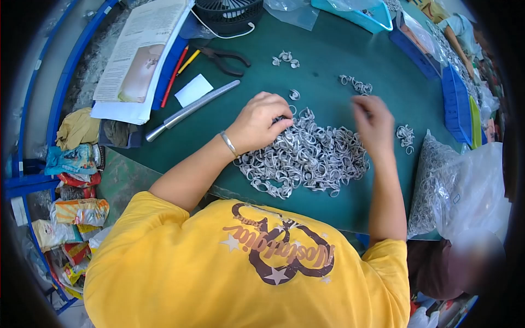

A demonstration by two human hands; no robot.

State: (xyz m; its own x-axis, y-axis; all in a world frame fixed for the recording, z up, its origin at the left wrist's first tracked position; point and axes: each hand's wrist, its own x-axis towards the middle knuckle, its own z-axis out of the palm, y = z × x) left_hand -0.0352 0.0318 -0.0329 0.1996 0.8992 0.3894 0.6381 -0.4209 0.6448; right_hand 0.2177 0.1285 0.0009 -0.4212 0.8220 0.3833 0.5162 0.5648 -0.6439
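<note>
A heap of silver-grey metal rings [306, 156] lies on the green tabletop in front of me. My left hand [261, 121], with a bangle on its wrist, rests at the heap's upper left edge. Its fingers are curled in toward the thumb, and what they pinch is hidden. Just beyond its fingertips lies a single ring [294, 94]. My right hand [374, 123] is over the table at the heap's right side, its fingers bent and smeared by motion. Small ring groups sit apart: one at the far middle [286, 59], one beyond my right hand [356, 85], one to the right [405, 136].
At left lie a metal ring mandrel [194, 111], white paper [194, 91], pliers [224, 59], red [175, 76] and yellow pencils [189, 62], and papers [136, 60]. A black fan [229, 10] stands far back. Blue bins [457, 104] and a plastic bag of rings [432, 186] border the right.
</note>
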